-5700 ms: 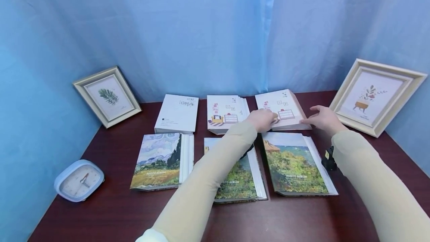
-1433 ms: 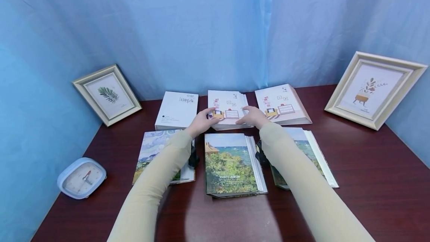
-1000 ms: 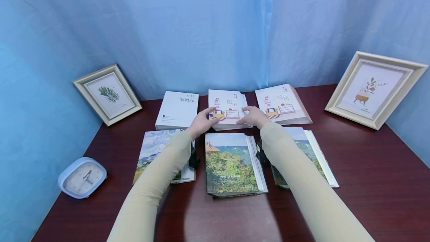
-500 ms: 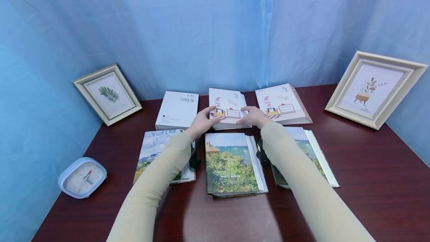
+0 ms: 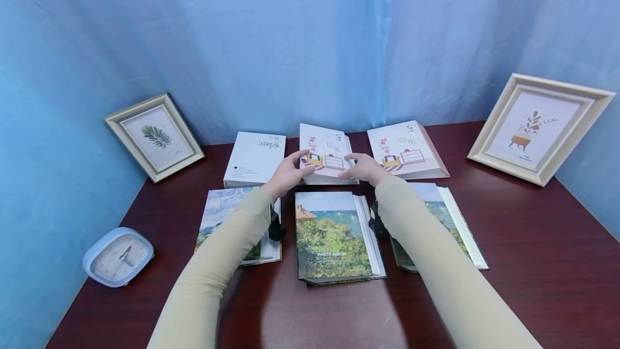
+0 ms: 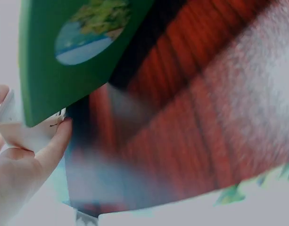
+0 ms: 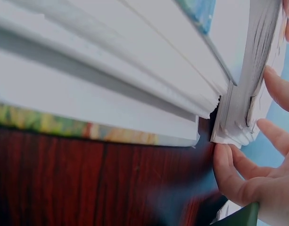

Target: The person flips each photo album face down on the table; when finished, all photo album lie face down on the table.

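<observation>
One table [image 5: 542, 236], six albums, directions from the middle painted album [image 5: 334, 233] in head view.
Two frames: left frame [image 5: 155, 138], 10 o'clock; right frame [image 5: 537, 128], 2. Three painted albums: left painted album [image 5: 222, 206], 9; right painted album [image 5: 445, 211], 3. Three white albums: left white album [image 5: 254, 158], 10; right white album [image 5: 407, 144], 1; middle white album [image 5: 323, 141], 12. One clock [image 5: 118, 258], farther out at 9. Two hands: left hand [image 5: 286, 175] and right hand [image 5: 367, 168], each partly spread, thumb and fingers gripping the middle white album's opposite sides.

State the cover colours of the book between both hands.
White book cover, with pink and yellow drawings; clearest in the head view.
</observation>
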A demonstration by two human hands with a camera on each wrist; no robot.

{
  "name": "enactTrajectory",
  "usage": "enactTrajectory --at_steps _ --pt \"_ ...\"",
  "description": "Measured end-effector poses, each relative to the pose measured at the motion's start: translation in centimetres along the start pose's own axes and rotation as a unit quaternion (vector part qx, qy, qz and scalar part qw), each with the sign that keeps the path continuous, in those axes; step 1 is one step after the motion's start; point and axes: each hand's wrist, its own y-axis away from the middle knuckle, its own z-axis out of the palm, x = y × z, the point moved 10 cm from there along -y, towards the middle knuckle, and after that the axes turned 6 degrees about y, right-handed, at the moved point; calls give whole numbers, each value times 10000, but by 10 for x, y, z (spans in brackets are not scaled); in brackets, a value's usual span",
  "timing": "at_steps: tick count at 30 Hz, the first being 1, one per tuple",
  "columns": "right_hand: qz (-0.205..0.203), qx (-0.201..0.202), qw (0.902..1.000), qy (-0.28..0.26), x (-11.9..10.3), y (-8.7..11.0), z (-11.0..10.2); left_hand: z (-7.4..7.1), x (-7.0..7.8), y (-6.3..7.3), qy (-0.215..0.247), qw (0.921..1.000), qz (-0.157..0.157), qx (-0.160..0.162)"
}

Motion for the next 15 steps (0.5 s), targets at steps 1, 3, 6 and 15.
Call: enactTrajectory --at_steps 1,3,6,15 --pt "4 -13 10000 -32 0 -1 1 -1 1 0 -8 10000 12 -10" --pt "15 -40 9999 -91 0 -1 2 -3 3 1 -26 10000 20 -19" --pt "0 -57 9999 -142 -1 -2 3 -6 6 2 -14 10000 39 -44" --pt "-85 -180 9996 -215 -5 0 8 -12 12 7 -57 10000 14 -39"
